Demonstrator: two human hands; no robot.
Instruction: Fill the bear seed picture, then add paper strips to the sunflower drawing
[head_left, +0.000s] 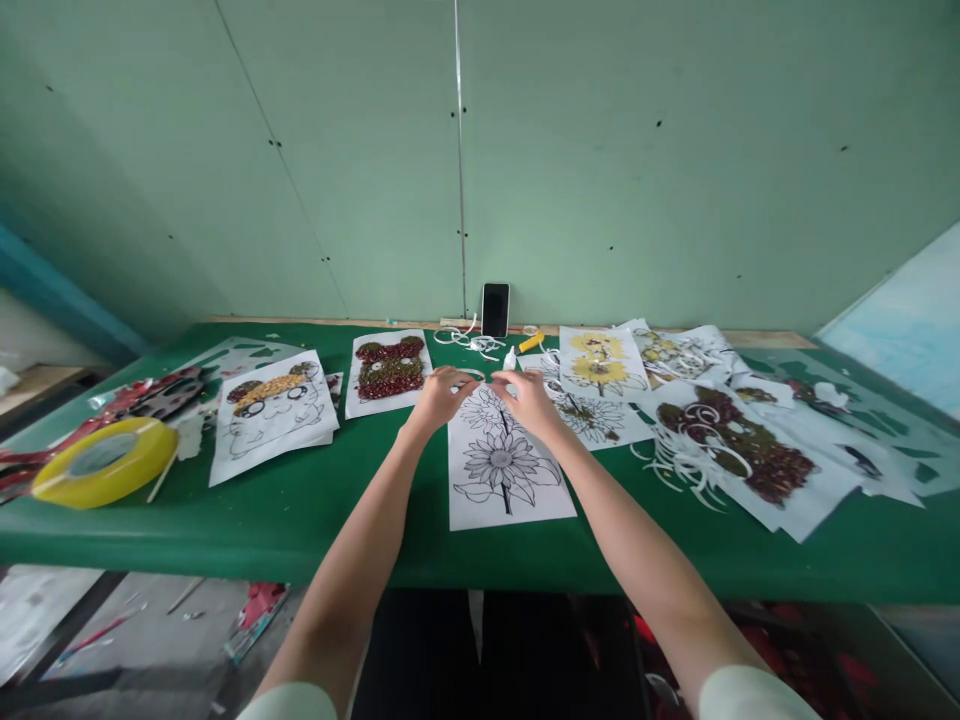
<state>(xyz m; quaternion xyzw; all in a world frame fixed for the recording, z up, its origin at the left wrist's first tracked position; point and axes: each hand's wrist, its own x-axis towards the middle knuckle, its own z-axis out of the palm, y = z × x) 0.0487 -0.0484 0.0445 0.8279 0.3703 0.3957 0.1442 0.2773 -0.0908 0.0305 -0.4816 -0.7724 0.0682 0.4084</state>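
Above the top of a sheet with a sunflower line drawing [501, 462], my two hands are raised close together. My left hand [445, 396] is closed in a pinch on a thin white paper strip [472, 373], which curves between the hands. The fingertips of my right hand [529, 400] are pinched together by the strip's other end. The fingers partly hide how the strip is held. Just beyond my right hand stands a small white glue bottle [511, 359], and a yellow tool [531, 342] lies beside it.
A phone [496, 310] leans against the wall, with curled white strips [486, 344] near it. Seed-covered pictures [390, 368] lie left and right. Loose white strips [694, 462] spread at the right. A yellow tape roll [106, 462] sits at the left on the green table [300, 535].
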